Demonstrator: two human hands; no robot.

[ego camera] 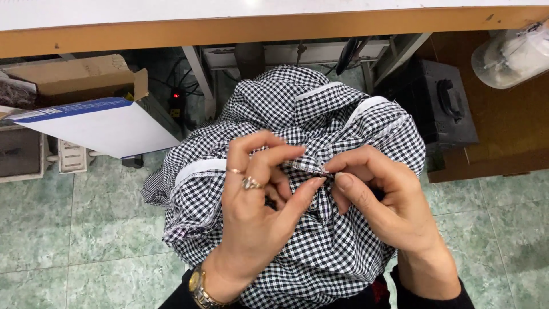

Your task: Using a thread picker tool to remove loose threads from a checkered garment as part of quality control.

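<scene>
Your left hand (257, 200) and right hand (383, 200) meet at the centre of the view, both closed on the checked shirt (320, 252). The shirt is bunched in your lap, below the table edge (274, 28) at 12 o'clock. Your left thumb and forefinger pinch a fold of the cloth; your right thumb and forefinger pinch the same fold from 3 o'clock. The fingertips of the two hands are just beside each other, almost touching. White seam strips (200, 167) show on the cloth at 9 o'clock and at 1 o'clock from your hands. Your left hand carries two rings (249, 183), and a gold watch (199, 289) sits on that wrist. A cardboard box (86, 77) stands at 10 o'clock on the green tiled floor (74, 229). A black pedal unit (440, 103) lies at 2 o'clock.
</scene>
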